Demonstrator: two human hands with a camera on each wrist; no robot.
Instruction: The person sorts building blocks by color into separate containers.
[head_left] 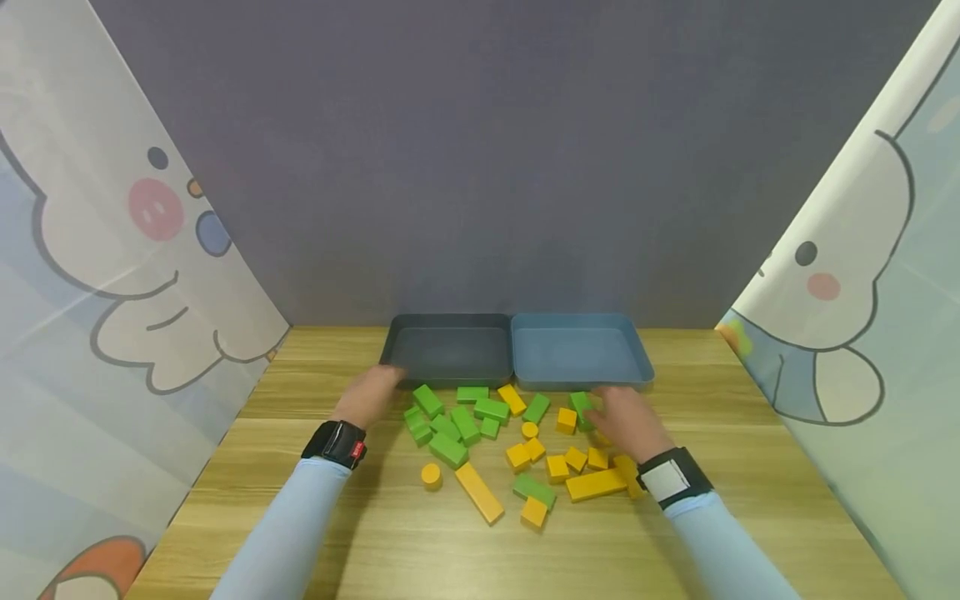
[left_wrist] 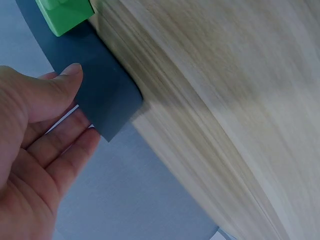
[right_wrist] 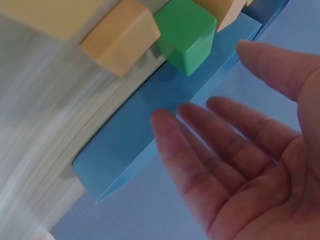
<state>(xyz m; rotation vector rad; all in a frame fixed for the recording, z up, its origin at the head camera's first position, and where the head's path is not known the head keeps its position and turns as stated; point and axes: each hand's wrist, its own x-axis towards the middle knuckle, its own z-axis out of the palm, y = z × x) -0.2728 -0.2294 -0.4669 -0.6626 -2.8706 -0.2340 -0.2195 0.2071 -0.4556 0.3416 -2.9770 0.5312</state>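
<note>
My left hand [head_left: 369,394] is at the near left corner of a dark grey tray [head_left: 450,382]. In the left wrist view its thumb [left_wrist: 70,82] lies over the tray's outer wall [left_wrist: 112,95], and the other fingertips meet the rim from behind, pinching the wall. My right hand [head_left: 628,421] is before the near right corner of a blue tray [head_left: 581,385]. Its fingers [right_wrist: 175,145] are spread and loosely bent, with nothing between them and the thumb. A green block [right_wrist: 185,35] and an orange block [right_wrist: 122,37] lie close to that tray.
In front of the trays lie several green blocks [head_left: 448,451] on the left and several yellow-orange blocks [head_left: 596,484] on the right, some mixed. A yellow cylinder [head_left: 431,476] stands on the wooden table [head_left: 420,550]. A grey panel [head_left: 480,167] rises behind the trays.
</note>
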